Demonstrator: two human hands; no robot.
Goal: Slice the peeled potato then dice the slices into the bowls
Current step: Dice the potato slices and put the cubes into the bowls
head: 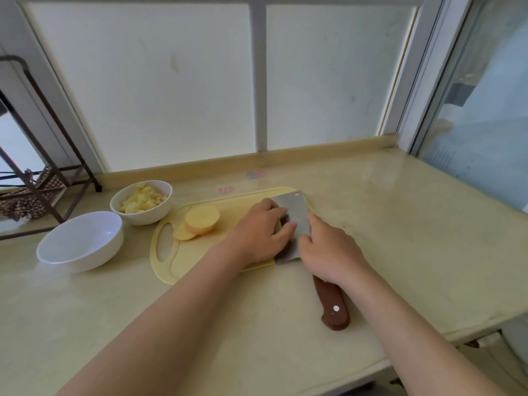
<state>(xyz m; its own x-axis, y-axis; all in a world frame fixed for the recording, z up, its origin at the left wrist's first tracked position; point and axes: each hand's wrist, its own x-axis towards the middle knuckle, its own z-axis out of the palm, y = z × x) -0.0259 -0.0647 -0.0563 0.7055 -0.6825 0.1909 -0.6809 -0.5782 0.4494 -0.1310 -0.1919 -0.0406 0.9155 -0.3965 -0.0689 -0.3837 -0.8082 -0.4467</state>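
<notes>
One potato (278, 227) sits under curled left fingers (273, 212), beside the cleaver (295, 214) right fingers (317, 225) grip.

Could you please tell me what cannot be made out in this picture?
1. The potato piece: head view, the left hand covers all but a sliver.
2. The cleaver edge: hidden behind that hand; contact with the cutting board unclear.
3. The handle's front: covered by the right hand.
4. The rack: cut off by the left edge.

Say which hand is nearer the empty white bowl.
Left. The left hand, holding a pale potato piece on the yellow cutting board, is right of the empty white bowl; the right hand, gripping the wooden-handled cleaver, is farther right.
</notes>
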